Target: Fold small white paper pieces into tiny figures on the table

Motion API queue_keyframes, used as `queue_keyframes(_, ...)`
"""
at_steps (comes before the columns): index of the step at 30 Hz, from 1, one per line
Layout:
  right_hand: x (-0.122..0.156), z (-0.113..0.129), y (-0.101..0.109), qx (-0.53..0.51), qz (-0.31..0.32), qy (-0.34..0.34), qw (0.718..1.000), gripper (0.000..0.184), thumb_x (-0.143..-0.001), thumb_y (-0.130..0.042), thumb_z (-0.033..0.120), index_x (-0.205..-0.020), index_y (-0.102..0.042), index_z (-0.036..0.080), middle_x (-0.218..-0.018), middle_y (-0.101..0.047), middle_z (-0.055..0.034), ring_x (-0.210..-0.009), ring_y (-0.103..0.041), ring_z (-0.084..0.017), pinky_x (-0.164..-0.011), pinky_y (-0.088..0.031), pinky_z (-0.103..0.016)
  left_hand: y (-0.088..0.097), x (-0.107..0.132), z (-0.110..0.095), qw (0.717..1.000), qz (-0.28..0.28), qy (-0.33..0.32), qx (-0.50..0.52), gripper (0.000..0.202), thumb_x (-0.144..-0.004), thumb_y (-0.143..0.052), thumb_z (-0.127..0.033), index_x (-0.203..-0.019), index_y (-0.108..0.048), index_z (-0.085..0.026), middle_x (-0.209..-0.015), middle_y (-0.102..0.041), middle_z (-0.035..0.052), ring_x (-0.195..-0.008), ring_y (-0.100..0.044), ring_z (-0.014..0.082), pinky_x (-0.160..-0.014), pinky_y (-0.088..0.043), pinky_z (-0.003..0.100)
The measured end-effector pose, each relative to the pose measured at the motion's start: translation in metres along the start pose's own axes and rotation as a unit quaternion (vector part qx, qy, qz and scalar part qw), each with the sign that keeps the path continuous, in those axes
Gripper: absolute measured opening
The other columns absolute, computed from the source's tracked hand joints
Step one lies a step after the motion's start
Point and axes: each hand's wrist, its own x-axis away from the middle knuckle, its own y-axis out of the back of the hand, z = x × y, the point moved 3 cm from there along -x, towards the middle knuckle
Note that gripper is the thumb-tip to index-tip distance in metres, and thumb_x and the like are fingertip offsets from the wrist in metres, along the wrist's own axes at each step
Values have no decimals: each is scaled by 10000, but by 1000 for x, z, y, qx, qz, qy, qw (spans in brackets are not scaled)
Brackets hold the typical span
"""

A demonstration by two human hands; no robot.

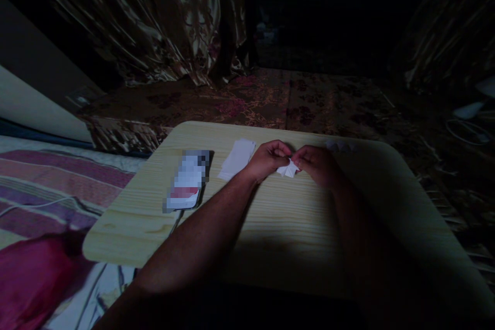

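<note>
A small piece of folded white paper (287, 169) is held between both hands above the wooden table. My left hand (269, 159) pinches its left side, fingers curled and pressed together. My right hand (315, 163) grips the upper right edge with thumb and fingers closed, in deeper shadow. Creases show on the paper's face; part of it is covered by the fingers. Just left of my left hand lies a stack of white paper strips (236, 159). Beyond my right hand, several small folded paper pieces (340, 146) sit in dim light near the far edge.
The light wood table (286, 227) has rounded corners. A phone (188, 180), its screen blurred out, lies on the left with a cable (176, 221). A striped bed cover (69, 180) and pink cloth (34, 278) are at the left; a patterned ledge (247, 98) and curtains (201, 15) stand behind.
</note>
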Motion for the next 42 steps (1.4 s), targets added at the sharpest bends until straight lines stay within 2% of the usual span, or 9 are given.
queue_keyframes(10,4,6,1,-24,59,-19,998,129,-808,-663,306,-814,-686,179,-692,-702,-23,-632,-669,-160,-597,-521,-263,-2,1,-4,999,24,21,-43,302,-560,-773,-131,-812,-608,-139,-660,-644,-21,-553,-556,80,-527,-375,193)
queue_keyframes(21,2,5,3,-7,35,-12,999,151,-792,-679,331,-796,-689,181,-677,-704,-27,-624,-662,-169,-584,-502,-263,-4,2,-6,998,37,31,-40,320,-564,-765,-113,-841,-607,-136,-677,-657,-15,-573,-593,90,-556,-402,198)
queue_keyframes(30,3,7,5,20,40,-2,999,160,-811,-674,340,-813,-705,182,-745,-735,-43,-679,-680,-180,-614,-509,-272,-3,3,-7,996,78,42,-10,323,-599,-743,-126,-890,-604,-150,-717,-683,4,-616,-620,115,-584,-409,218)
queue_keyframes(35,3,8,6,9,37,-9,999,154,-809,-680,337,-808,-707,185,-758,-739,-40,-684,-687,-179,-621,-522,-271,-1,3,-8,995,90,49,3,339,-589,-730,-128,-905,-610,-151,-701,-672,1,-601,-602,113,-574,-390,220)
queue_keyframes(42,4,10,5,-1,42,-13,999,181,-790,-694,359,-795,-709,179,-747,-738,-48,-681,-684,-189,-612,-522,-280,0,2,-8,995,86,49,-32,372,-571,-742,-107,-911,-599,-153,-656,-648,-22,-534,-549,88,-522,-358,204)
